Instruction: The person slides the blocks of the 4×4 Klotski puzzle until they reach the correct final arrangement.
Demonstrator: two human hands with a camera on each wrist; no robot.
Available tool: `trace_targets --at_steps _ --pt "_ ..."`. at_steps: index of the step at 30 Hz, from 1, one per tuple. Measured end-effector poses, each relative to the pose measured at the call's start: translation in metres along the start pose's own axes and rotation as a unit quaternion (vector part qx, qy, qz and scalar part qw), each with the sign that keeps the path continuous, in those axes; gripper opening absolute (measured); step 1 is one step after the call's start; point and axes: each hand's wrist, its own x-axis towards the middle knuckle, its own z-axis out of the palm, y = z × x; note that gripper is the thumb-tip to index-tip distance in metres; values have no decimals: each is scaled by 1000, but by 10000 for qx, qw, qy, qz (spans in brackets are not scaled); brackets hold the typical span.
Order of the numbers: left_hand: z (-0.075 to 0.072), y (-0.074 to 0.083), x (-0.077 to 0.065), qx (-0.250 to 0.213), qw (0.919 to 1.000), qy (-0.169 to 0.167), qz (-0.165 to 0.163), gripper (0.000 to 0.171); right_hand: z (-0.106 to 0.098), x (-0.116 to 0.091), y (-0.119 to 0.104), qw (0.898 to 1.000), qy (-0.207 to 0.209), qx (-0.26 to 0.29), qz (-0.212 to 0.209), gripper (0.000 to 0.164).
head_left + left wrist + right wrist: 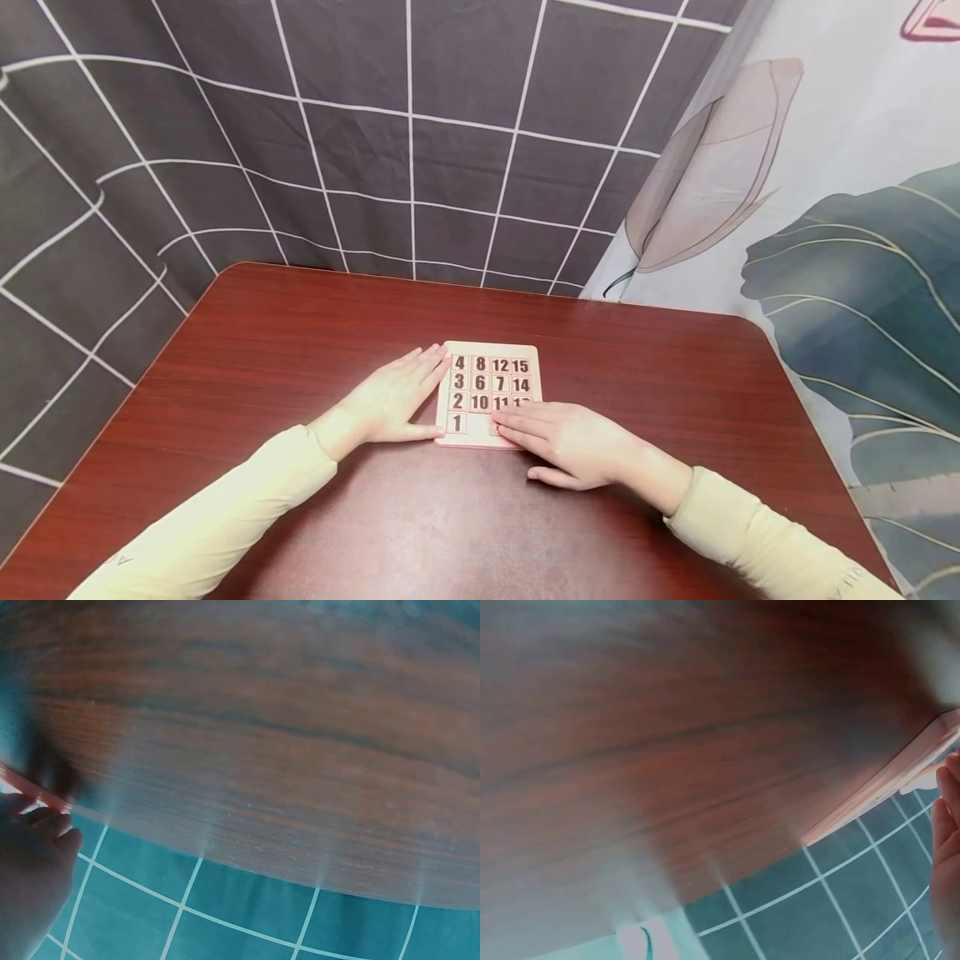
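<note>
A square number slide puzzle (480,372) with a pale frame and red-edged tiles lies flat on the table. Its top row reads 4, 8, 12, 15, and a gap shows beside tile 1 (456,423) in the bottom row. Along the puzzle's left edge rests my left hand (393,400), fingers extended, thumb at the lower left corner. My right hand (581,443) lays its straight fingertips over the lower right tiles, hiding part of them. In the right wrist view, the puzzle's side (877,784) appears next to the right hand (946,847). The left wrist view catches the left hand (34,877) by a reddish edge.
The puzzle lies on a dark red wood-grain table (337,317) with rounded far corners. Behind it hangs a grey curtain (360,158) with white grid lines. A white curtain with leaf prints (847,275) hangs at the right.
</note>
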Motion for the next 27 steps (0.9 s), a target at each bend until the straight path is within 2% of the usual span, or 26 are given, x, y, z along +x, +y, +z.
trace_targets --at_steps 7,20,27 --pt "-1 1 -1 -85 9999 -47 -44 104 6 -7 -2 10000 -29 -72 -25 61" --pt "1 1 0 -44 9999 111 24 104 8 12 -6 9998 -180 -26 48 63" --pt "1 1 -1 -99 9999 116 -4 105 -3 -1 -6 9996 39 159 221 66"
